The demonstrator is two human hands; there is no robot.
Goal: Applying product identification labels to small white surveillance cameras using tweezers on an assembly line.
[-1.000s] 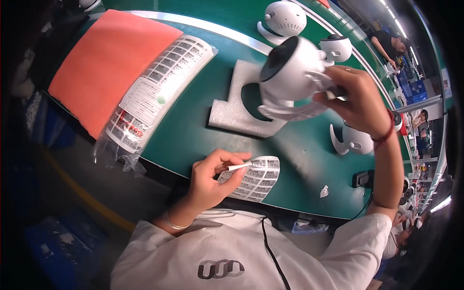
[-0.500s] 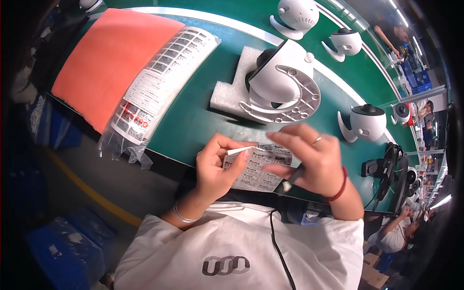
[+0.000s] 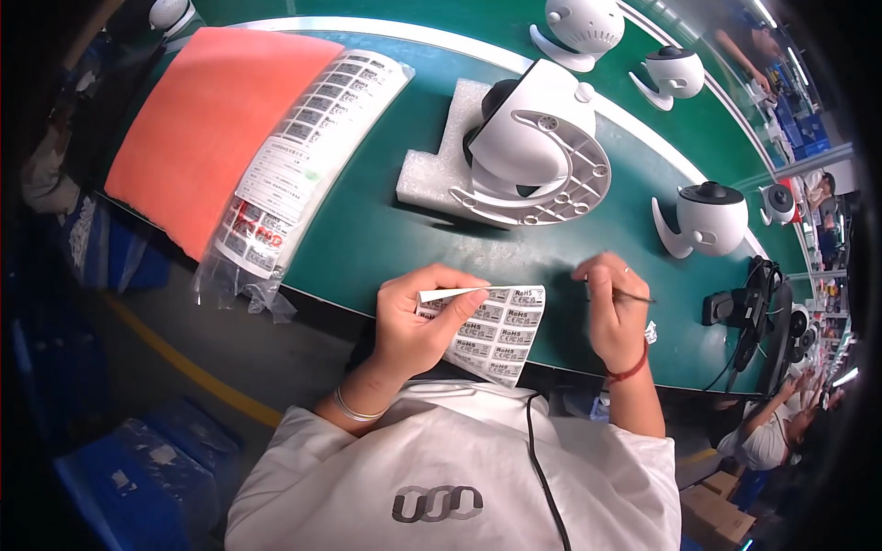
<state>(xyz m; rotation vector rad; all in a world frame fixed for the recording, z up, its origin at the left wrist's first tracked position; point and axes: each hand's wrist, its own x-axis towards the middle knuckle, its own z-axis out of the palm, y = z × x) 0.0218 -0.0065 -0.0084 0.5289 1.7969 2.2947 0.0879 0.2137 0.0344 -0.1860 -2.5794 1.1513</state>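
Observation:
My left hand [image 3: 418, 317] pinches a sheet of labels [image 3: 501, 335] between thumb and fingers at the table's near edge. The sheet is white with rows of grey printed stickers, and its upper left edge is folded over. To the right of it, my right hand [image 3: 614, 308] is raised, fingers bent around a thin dark stick-like tool [image 3: 636, 297] whose kind I cannot make out. Beyond both hands a white rounded device [image 3: 542, 138] lies tilted on a white foam block [image 3: 427, 179], its ribbed, curved base facing me.
An orange foam sheet [image 3: 216, 119] and a plastic-bagged stack of label sheets [image 3: 303, 156] lie at left. White devices [image 3: 707, 220] stand at right and on the green belt [image 3: 404, 11] behind. Black cables and adapters [image 3: 735, 308] sit at the right edge. Co-workers are at far right.
My right hand has drawn away from the label sheet to the right, with the thin tool in it. The left hand keeps its pinch, and more of the labels shows.

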